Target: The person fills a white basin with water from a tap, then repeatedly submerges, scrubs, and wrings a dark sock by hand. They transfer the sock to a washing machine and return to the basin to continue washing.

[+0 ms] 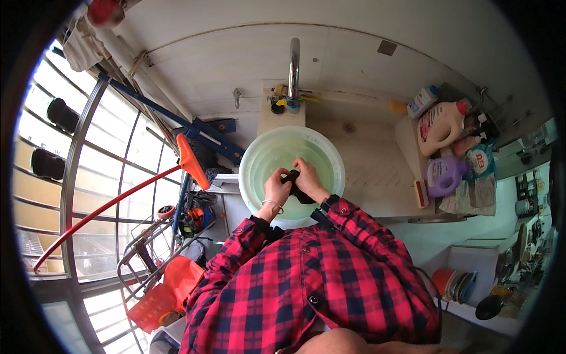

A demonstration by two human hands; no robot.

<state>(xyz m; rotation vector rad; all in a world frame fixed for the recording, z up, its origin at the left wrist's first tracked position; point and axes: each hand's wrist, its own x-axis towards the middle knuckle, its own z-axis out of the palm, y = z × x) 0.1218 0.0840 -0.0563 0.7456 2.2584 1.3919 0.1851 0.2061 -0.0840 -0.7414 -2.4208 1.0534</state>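
Note:
Both hands are over a round, pale plastic basin [338, 177] of greenish clear water. Between them is a black cloth item [304, 197], bunched up, its lower part hanging near my right wrist. My left hand [277, 190], with a bangle at the wrist, pinches the cloth's upper left end. My right hand [309, 178] grips it from the right, fingers close to those of my left hand. Whether the cloth's lower end touches the water cannot be told. A chrome faucet [294, 66] rises behind the basin.
To the right lies a stone sink with a washboard slope [371, 163]. Beyond it stand a beige detergent jug [435, 128], a purple jug [442, 176] and a scrub brush [421, 194]. At left are an orange-headed squeegee [191, 161], a folded metal cart [146, 252] and a red bag [170, 294].

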